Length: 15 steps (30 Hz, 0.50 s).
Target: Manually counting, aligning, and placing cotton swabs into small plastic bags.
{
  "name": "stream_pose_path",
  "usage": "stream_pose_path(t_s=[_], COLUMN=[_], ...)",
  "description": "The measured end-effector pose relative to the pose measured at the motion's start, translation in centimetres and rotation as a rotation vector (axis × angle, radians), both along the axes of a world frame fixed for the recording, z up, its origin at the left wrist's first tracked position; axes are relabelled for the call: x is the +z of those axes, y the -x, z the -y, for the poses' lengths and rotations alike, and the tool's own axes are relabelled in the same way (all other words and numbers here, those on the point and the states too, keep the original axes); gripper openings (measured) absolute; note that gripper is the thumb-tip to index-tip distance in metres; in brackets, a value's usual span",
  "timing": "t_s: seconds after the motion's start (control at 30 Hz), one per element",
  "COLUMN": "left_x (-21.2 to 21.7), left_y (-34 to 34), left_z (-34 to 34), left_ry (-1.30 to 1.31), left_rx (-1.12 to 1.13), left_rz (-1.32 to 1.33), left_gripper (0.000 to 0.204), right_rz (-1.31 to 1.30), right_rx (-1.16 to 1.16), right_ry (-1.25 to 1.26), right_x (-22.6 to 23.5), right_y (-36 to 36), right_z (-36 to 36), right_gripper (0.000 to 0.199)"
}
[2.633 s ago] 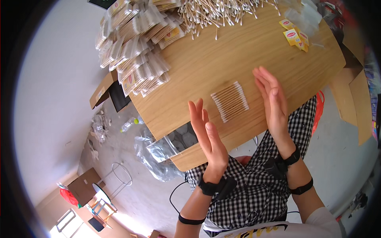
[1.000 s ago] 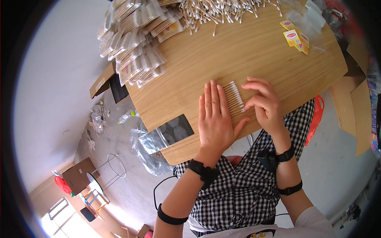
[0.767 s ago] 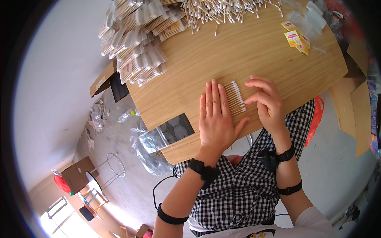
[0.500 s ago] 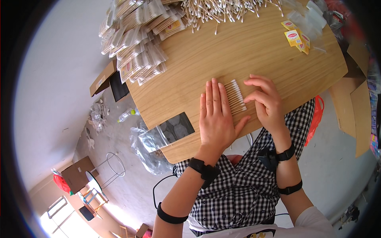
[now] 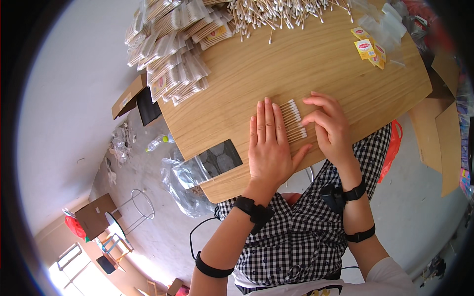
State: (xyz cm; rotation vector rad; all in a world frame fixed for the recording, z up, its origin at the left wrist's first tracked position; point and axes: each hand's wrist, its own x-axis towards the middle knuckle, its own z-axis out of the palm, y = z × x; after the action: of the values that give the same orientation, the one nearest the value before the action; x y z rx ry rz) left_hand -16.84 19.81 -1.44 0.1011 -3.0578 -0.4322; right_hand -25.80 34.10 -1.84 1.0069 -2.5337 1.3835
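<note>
A row of cotton swabs (image 5: pixel 295 123) lies side by side on the wooden table (image 5: pixel 237 79), their white tips toward the right. My left hand (image 5: pixel 269 143) rests flat over the left ends of the row, fingers stretched out and together, thumb apart. At the other end, my right hand (image 5: pixel 330 126) is beside the white tips, fingers bent and apart, with nothing visible in them. The fingertips of that hand are close to the tips; contact is hard to make out. The swabs' left ends are hidden under my left hand.
Bagged swabs (image 5: pixel 170 54) are stacked at the far left, beside a heap of loose swabs (image 5: pixel 276 12). Yellow cards (image 5: pixel 365 48) and clear plastic bags (image 5: pixel 382 24) lie far right. The table has a rectangular cutout (image 5: pixel 221 158) at near left. A cardboard box (image 5: pixel 434 133) stands right.
Both hands stay in nearly the same place around the row of swabs. The whole view has shifted very slightly; nothing is visibly picked up or let go.
</note>
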Motion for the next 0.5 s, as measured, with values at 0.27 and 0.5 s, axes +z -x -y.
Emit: stream_pose_path(t_s=[0.27, 0.5], left_x=[0.01, 0.02], left_y=[0.06, -0.02], left_z=[-0.06, 0.01], left_ry=[-0.007, -0.004], left_rx=[0.001, 0.004], left_rz=[0.010, -0.003], left_gripper=[0.104, 0.104], right_rz=[0.018, -0.019], right_rx=[-0.021, -0.004], right_ry=[0.013, -0.034], right_x=[-0.07, -0.18], right_y=[0.10, 0.00], right_z=[0.05, 0.13], right_gripper=[0.020, 0.019])
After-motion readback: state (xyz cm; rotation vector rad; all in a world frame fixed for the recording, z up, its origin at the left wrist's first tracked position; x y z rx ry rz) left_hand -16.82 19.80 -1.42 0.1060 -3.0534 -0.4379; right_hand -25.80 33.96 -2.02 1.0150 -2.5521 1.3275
